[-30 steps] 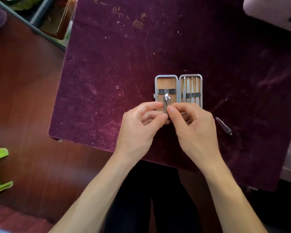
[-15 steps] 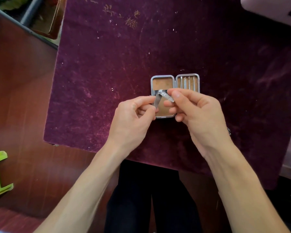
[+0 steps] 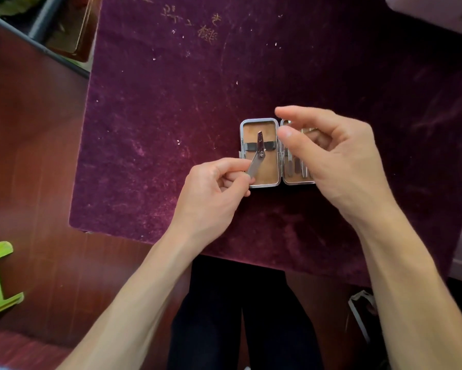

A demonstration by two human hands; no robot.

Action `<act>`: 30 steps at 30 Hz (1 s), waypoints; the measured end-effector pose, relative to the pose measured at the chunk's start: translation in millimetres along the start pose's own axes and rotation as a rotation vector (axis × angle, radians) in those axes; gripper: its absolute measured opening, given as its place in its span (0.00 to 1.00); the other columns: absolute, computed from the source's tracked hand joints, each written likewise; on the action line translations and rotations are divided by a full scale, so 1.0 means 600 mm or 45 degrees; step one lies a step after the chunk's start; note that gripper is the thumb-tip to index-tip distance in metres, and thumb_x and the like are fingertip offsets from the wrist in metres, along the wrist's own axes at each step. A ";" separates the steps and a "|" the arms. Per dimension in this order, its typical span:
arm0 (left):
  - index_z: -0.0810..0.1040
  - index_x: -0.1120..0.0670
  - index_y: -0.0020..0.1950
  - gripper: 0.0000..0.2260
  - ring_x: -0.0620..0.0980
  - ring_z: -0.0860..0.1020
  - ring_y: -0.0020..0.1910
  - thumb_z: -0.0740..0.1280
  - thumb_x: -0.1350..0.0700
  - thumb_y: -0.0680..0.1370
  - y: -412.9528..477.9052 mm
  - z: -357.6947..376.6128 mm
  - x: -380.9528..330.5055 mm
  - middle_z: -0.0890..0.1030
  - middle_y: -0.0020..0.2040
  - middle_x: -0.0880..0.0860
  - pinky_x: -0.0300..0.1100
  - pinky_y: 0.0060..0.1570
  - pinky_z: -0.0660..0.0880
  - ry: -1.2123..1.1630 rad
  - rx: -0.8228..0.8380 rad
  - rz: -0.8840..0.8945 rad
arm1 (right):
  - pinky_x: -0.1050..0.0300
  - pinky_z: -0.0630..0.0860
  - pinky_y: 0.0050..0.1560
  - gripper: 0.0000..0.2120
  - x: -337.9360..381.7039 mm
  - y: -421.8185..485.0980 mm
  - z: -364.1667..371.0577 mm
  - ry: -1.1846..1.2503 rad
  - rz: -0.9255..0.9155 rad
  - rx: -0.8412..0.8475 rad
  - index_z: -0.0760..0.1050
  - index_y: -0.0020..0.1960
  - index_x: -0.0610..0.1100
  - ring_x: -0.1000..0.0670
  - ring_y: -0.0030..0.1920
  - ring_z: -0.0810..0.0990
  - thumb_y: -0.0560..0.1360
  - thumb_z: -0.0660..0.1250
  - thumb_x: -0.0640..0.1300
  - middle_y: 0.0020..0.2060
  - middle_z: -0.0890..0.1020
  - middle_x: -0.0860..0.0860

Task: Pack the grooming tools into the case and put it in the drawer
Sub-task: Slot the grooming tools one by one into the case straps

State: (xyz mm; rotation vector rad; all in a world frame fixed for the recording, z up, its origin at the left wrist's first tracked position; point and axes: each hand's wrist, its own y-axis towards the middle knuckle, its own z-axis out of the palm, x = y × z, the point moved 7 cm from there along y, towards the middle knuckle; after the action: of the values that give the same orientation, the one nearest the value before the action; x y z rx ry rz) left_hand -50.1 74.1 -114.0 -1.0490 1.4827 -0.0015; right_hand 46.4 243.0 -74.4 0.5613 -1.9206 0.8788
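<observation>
Case [image 3: 259, 120] open flat, roughly mid-desk [image 3: 171, 129], a bit nearer the near edge. Both halves face up so the straps are reachable.

Left half: nail clipper [image 3: 260, 142] body tucked under the elastic strap [image 3: 249, 147], nose toward the far edge. Its lever [image 3: 253, 166] is swung out toward the case's near-left corner. Left hand [image 3: 213, 193] pinches the lever's free end between thumb and forefinger, other fingers curled in. Looks like the lever is serving as a handle to seat or fold the clipper.

Right half: slim tools [image 3: 291, 164] side by side under their own strap, partly hidden. Right hand [image 3: 336, 161] hovers over that half, thumb and forefinger apart, rest loosely curled, holding nothing I can see. Can't tell if it touches the case.

Guess: lever must fold flat onto the body or the case won't close. Closing and the drawer step not yet done; no drawer in view.
</observation>
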 end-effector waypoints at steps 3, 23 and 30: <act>0.85 0.54 0.60 0.11 0.40 0.85 0.39 0.68 0.62 0.81 -0.003 0.003 0.001 0.87 0.42 0.51 0.34 0.45 0.82 0.035 0.020 0.011 | 0.70 0.76 0.43 0.10 0.019 0.013 0.020 -0.165 -0.097 0.175 0.86 0.59 0.53 0.64 0.38 0.81 0.79 0.76 0.44 0.49 0.84 0.58; 0.85 0.49 0.56 0.11 0.46 0.87 0.45 0.68 0.62 0.81 -0.031 0.023 0.022 0.89 0.47 0.48 0.35 0.47 0.82 -0.452 -0.083 -0.058 | 0.68 0.79 0.40 0.05 0.023 0.014 0.025 -0.121 -0.126 -0.042 0.87 0.51 0.50 0.61 0.36 0.85 0.79 0.76 0.41 0.41 0.88 0.58; 0.83 0.55 0.60 0.09 0.48 0.88 0.44 0.70 0.61 0.81 -0.021 0.015 0.020 0.89 0.48 0.51 0.36 0.45 0.83 -0.502 -0.067 -0.067 | 0.49 0.85 0.50 0.10 0.036 0.033 0.034 -0.209 -0.174 0.150 0.86 0.55 0.55 0.55 0.43 0.88 0.78 0.77 0.42 0.43 0.89 0.56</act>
State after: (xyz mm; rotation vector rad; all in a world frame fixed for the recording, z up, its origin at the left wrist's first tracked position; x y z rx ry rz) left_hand -33.5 64.3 -118.5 -1.0604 1.1024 0.1978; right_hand 11.2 239.4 -68.8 0.8480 -1.9588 0.8848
